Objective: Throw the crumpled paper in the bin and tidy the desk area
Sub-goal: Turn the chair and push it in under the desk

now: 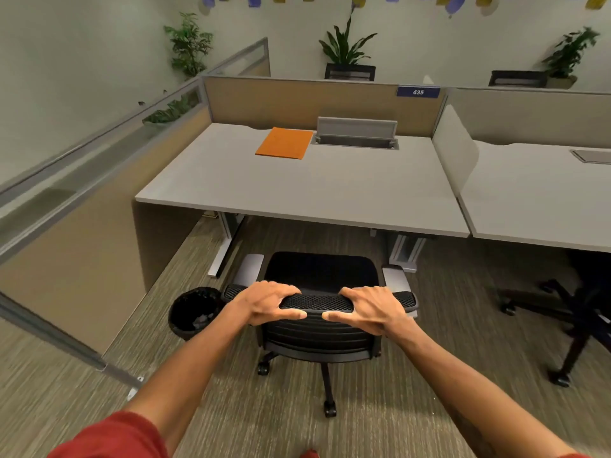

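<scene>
My fingers (287, 290) curl over the backrest top of the black chair (319, 276), left hand (267, 302) and right hand (367, 309) both gripping it. The chair stands between me and the desk (297, 193). Just left of the chair, the bin (185, 302) holds something pale that I cannot identify. An orange folder (284, 142) lies on the desk.

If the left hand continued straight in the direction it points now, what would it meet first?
The left hand grips the chair backrest, so that stops it first. Above it, the desk edge probably comes next; heights are unclear.
</scene>
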